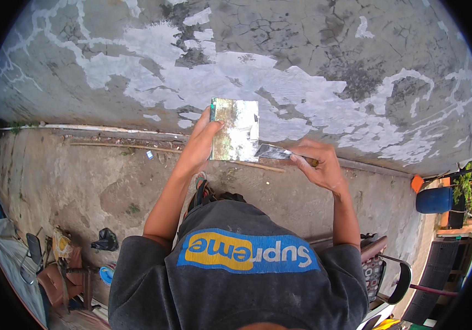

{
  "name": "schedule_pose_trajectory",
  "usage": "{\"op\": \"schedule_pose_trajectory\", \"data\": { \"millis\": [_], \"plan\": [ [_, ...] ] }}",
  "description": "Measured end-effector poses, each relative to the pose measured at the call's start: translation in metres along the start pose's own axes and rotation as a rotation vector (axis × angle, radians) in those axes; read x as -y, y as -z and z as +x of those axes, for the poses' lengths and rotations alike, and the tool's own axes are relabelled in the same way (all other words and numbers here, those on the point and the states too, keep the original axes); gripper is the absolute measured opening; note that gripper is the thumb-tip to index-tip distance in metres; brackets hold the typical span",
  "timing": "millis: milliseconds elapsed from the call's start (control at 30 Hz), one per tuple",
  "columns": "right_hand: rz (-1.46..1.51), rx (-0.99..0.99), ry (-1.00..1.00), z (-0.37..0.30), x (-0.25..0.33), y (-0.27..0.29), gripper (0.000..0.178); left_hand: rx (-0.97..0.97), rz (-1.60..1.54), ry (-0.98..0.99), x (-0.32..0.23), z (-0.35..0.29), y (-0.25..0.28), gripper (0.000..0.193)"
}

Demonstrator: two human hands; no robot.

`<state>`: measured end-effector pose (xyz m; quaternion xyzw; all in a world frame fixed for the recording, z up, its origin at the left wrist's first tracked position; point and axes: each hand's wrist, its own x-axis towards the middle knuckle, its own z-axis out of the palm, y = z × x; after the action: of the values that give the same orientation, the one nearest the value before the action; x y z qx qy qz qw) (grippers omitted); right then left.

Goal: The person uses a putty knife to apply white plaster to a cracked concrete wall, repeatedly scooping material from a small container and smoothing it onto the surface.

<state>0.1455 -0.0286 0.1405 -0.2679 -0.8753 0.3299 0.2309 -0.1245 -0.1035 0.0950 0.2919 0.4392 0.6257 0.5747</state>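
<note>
My left hand (198,144) is closed on the left edge of a flat rectangular board (227,137), its thumb over the face. White, paste-like filler coats much of the board, and brownish stains run down the left side. In my right hand (322,163) I grip a putty knife (274,152) by its handle, with the blade pointing left. The blade's tip is at the board's lower right edge; whether it touches is hard to tell. Beyond both hands rises a grey cracked wall (302,33) with patches and streaks of white filler.
A long thin stick (137,147) lies on the ground along the wall's base. Behind on the left are a black plastic bag (105,240) and a brown chair (62,280). A motorbike mirror (401,280) stands behind on the right, and a blue barrel (434,200) farther right.
</note>
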Motion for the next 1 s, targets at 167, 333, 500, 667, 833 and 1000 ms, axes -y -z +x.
{"op": "schedule_pose_trajectory", "data": {
  "millis": [167, 333, 500, 667, 833, 1000],
  "plan": [
    [0.034, -0.058, -0.112, -0.005, -0.004, 0.004, 0.015, -0.040, 0.030, -0.014, 0.007, 0.006, 0.004, 0.061],
    [-0.005, -0.116, -0.108, -0.002, -0.006, -0.001, 0.015, -0.017, 0.053, -0.020, 0.003, 0.005, -0.001, 0.060],
    [-0.006, -0.072, -0.119, -0.002, -0.006, -0.003, 0.016, -0.034, 0.064, -0.040, -0.001, 0.002, -0.004, 0.058],
    [0.406, -0.101, 0.002, -0.015, -0.019, 0.021, 0.017, -0.107, 0.107, -0.110, 0.000, 0.000, 0.005, 0.059],
    [-0.125, 0.324, -0.721, -0.089, -0.215, -0.032, 0.018, -0.158, 0.073, -0.054, -0.003, -0.002, 0.008, 0.065],
    [-0.780, 0.083, -0.968, -0.183, -0.253, -0.045, 0.024, -0.094, 0.018, -0.088, 0.006, -0.017, 0.029, 0.072]
  ]
}}
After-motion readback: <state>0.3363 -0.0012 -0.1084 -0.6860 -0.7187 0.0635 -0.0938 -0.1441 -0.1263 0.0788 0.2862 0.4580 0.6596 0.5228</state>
